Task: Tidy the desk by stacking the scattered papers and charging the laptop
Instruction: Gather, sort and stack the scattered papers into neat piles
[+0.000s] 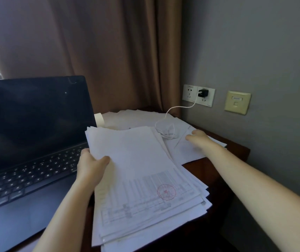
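My left hand [91,166] grips the left edge of a thick stack of printed papers [145,179] with a red stamp, thumb on top. Farther back on the right, my right hand [199,137] reaches onto a loose white sheet [185,151] lying on the dark wooden desk [218,171]; its fingers are mostly hidden, so I cannot see whether they pinch it. More loose sheets [136,119] lie at the back. An open black laptop [31,135] with a dark screen stands at the left. A white charging cable [169,128] coils on the papers and runs to a black charger [202,93].
The charger is plugged into a white wall socket [198,95] on the grey wall; a beige network plate [237,102] sits beside it. A roll of tape [99,119] stands behind the laptop. Brown curtains hang behind the desk. The desk's right edge is close to the wall.
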A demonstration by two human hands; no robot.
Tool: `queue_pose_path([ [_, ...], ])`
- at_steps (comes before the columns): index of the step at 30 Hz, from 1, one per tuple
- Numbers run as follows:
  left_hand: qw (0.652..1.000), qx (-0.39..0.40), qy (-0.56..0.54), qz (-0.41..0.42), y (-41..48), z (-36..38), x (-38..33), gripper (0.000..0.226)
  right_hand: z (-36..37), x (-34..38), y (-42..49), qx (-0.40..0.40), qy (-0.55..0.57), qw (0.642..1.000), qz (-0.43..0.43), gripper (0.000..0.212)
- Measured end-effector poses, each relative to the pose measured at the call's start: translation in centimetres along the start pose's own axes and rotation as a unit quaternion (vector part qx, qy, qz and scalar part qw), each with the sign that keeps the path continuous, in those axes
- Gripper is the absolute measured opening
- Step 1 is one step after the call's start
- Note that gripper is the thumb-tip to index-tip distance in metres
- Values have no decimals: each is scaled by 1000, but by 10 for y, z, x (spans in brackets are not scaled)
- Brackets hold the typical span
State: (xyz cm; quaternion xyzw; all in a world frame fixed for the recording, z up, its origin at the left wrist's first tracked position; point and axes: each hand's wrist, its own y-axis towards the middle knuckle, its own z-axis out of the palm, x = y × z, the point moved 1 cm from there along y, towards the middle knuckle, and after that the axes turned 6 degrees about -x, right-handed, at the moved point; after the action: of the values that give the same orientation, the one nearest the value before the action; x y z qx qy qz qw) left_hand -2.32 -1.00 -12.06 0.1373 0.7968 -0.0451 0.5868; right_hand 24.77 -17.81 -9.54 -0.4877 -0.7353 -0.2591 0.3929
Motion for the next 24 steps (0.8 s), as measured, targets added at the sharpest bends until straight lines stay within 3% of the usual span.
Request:
queue_pose_path([
  [4, 998, -22, -36, 46, -3, 4, -2, 43, 5, -1, 28, -49, 55, 995, 60, 50],
  [12, 997, -21, -59, 54, 4, 10, 1, 35, 3, 8, 50, -27, 145, 979, 138, 44],
  [17, 997, -22, -53, 49, 4, 10, 2, 37, 17, 14, 48, 17, 225, 966, 125, 43],
  [20, 997, -22, -51, 49, 4, 10, 2, 39, 28, 20, 45, 4, 271, 956, 110, 24],
  [22, 997, -24, -49, 49, 4, 10, 3, 39, 34, 21, 51, -21, 250, 963, 99, 21],
  [24, 997, -25, -44, 50, 5, 11, 3, 39, 36, 16, 62, -50, 186, 977, 92, 31],
])
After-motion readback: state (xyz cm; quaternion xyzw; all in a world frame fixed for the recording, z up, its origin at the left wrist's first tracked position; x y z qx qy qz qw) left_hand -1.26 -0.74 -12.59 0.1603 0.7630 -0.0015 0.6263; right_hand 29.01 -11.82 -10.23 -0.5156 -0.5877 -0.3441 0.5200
